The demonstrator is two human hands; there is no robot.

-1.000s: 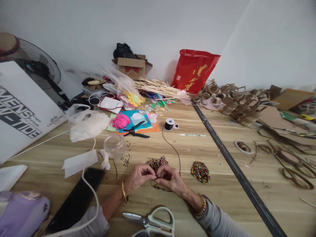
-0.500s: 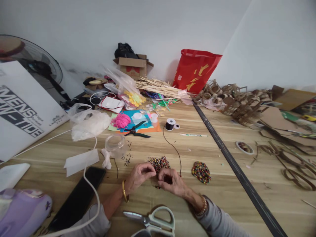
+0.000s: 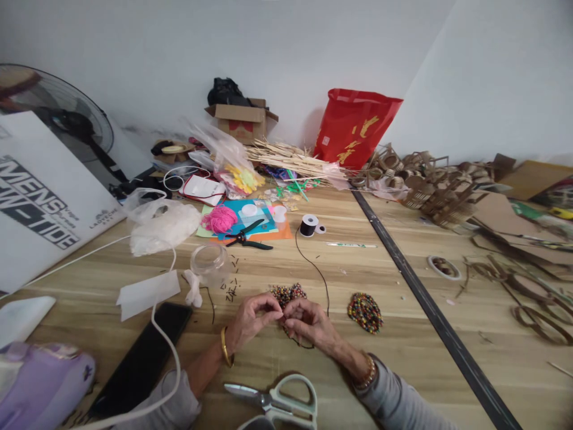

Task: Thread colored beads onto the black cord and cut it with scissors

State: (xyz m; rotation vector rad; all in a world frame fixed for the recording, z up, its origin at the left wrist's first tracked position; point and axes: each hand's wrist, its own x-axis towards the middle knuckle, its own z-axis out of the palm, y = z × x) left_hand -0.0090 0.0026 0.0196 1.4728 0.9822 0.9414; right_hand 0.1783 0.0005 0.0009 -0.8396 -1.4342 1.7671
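Here, a black beaded cord (image 3: 295,342) sits at the fingertips

The right hand (image 3: 313,325) seems to grasp the cord between thumb and forefinger; its beaded stretch dips just below the two hands and curves under the right palm. The left hand (image 3: 254,319) brings its thumb and forefinger to the same spot, but I cannot tell whether they grip anything. A gold bangle (image 3: 227,347) circles the left wrist, a beaded bracelet (image 3: 369,370) the right.

Just beyond the fingertips lies a heap of loose multicoloured beads (image 3: 289,293). To the right hand's right rests a coil of strung beads (image 3: 365,312); on the near side of both hands, white-handled scissors (image 3: 290,395).

Past the left hand stands a clear round jar (image 3: 208,264), the wooden table (image 3: 385,382) showing through it. Farther left, a white plastic bag (image 3: 163,230) bulges with pale contents too indistinct to name. Directly ahead is a spool of black cord (image 3: 308,226). Well off to the right, a white oval dish (image 3: 430,263) holds brown, rounded pieces. Farthest ahead, an open cardboard box (image 3: 244,122) carries a black plastic bag (image 3: 224,91) in its top.
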